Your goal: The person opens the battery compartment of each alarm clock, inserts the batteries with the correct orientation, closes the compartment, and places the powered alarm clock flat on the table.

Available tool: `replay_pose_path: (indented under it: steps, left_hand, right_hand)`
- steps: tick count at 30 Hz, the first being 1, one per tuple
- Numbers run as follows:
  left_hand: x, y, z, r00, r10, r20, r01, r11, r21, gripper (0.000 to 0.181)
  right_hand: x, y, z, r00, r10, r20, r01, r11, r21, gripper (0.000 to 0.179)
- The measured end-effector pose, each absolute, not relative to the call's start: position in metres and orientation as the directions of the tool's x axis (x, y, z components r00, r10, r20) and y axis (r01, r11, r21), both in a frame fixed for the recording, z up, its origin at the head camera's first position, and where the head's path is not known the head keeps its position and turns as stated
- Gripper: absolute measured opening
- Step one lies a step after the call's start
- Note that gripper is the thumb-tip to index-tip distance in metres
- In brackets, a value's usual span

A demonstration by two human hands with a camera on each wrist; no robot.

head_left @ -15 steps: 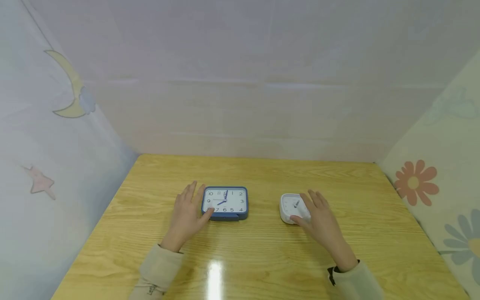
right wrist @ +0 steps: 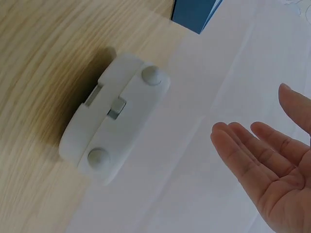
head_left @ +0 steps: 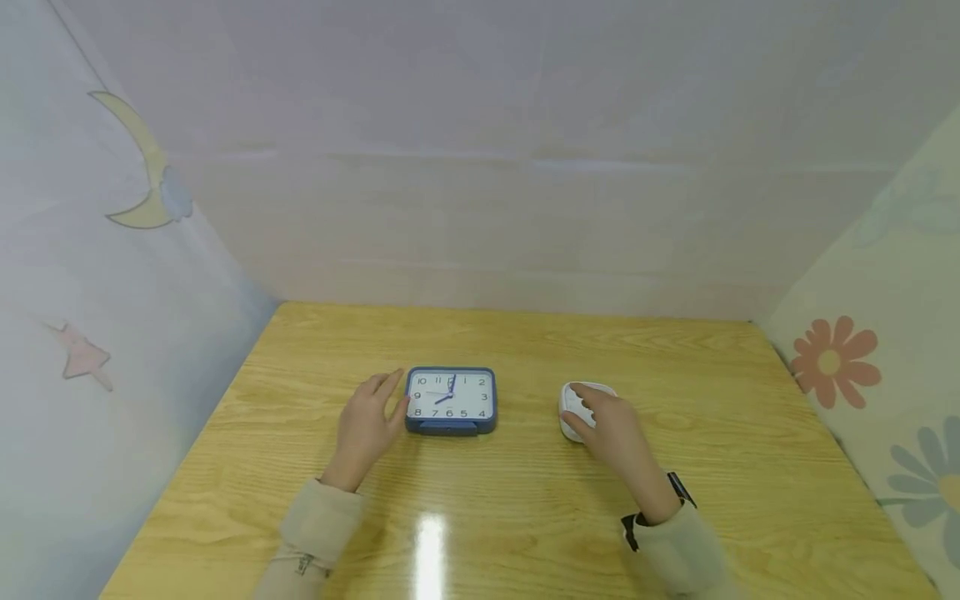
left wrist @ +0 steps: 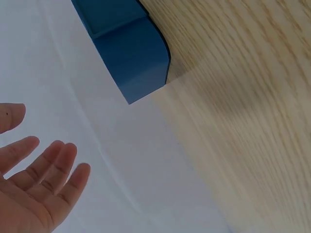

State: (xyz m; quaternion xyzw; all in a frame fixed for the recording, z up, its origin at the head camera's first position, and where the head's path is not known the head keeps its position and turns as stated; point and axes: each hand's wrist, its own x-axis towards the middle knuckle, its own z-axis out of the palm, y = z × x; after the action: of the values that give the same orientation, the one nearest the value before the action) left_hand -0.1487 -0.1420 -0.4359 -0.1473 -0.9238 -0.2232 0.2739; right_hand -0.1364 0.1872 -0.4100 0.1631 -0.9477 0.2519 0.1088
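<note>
Hovering w/ L hand (head_left: pixel 363 427) beside blue clock (head_left: pixel 467 398), w/ fingers loosely spread; w/ R hand (head_left: pixel 617 432) over white clock (right wrist: pixel 122 127), w/ thumb and fingers apart, gripping nothing. Laid face-up on tabletop (head_left: pixel 517 517), both untilted by hands, prob. for steadiness w/o support.

The blue clock (head_left: pixel 451 402) on the left bears the numerals 1 to 11 on its white face (head_left: pixel 468 398); the 12, at the far edge, is partly hidden by a pointer (head_left: pixel 453 383). Small dark lettering (head_left: pixel 303 565) on the left sleeve (head_left: pixel 318 525) perhaps begins "Le". The white clock's (head_left: pixel 576 406) marks are too small to read.
</note>
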Motion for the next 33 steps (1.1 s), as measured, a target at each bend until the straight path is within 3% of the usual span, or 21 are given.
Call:
replay_pose_path:
  steps: [11, 16, 22, 33]
  left_hand:
    - [-0.155, -0.143, -0.438, -0.889, 0.059, 0.455, 0.311, 0.807, 0.502, 0.017]
    - [-0.162, -0.143, -0.439, -0.932, 0.019, 0.361, 0.277, 0.679, 0.680, 0.006]
    - [-0.171, -0.146, -0.441, -0.988, -0.062, 0.139, 0.084, 0.543, 0.836, 0.009]
    - [-0.190, -0.149, -0.449, -0.989, -0.104, -0.107, -0.145, 0.510, 0.848, 0.023]
  right_hand:
    - [-0.144, 0.170, -0.412, -0.916, -0.260, 0.305, -0.383, 0.789, -0.480, 0.016]
    - [-0.147, 0.168, -0.417, -0.917, -0.264, 0.298, -0.383, 0.789, -0.480, 0.013]
    - [-0.148, 0.166, -0.420, -0.912, -0.271, 0.308, -0.396, 0.777, -0.490, 0.013]
    - [-0.149, 0.162, -0.423, -0.915, -0.289, 0.283, -0.396, 0.778, -0.487, 0.015]
